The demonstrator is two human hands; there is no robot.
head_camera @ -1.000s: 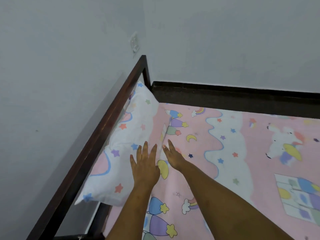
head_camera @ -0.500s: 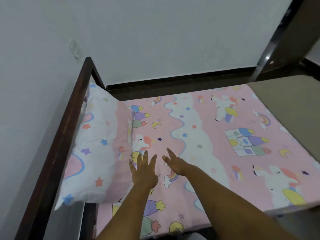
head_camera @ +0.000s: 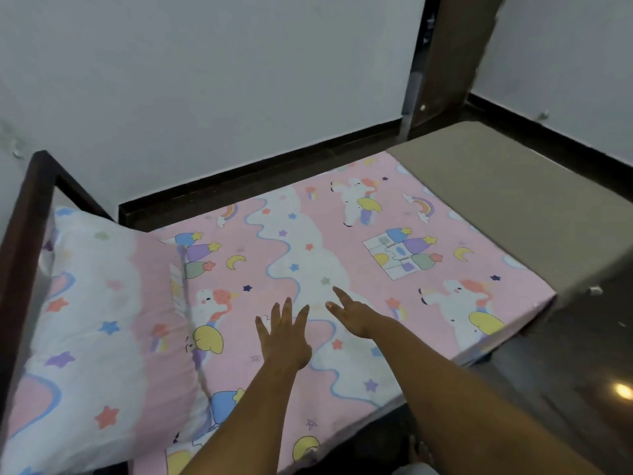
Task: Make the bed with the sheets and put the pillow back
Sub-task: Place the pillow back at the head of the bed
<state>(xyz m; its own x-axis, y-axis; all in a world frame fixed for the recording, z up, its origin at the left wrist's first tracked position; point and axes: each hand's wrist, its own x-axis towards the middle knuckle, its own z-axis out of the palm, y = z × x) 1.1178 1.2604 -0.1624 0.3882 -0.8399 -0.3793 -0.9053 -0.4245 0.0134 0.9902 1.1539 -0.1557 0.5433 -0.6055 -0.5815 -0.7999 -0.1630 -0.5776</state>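
Pink unicorn-print sheet point(head_camera: 342, 255) is spread flat over the mattress, with the matching pillow point(head_camera: 89, 323) laid at the head end against the dark bed frame point(head_camera: 24, 241), left of both hands. Left hand point(head_camera: 284, 337) and right hand point(head_camera: 356, 317) are held out over mid-sheet, fingers spread wide, nothing gripped; sheet contact cannot be confirmed. Bare tan mattress point(head_camera: 513, 186) is seen past the sheet's far-right edge.

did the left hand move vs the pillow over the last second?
Yes. The left hand, earlier touching the pillow edge, now lies open on the sheet, well to the pillow's right, toward the bed's middle.
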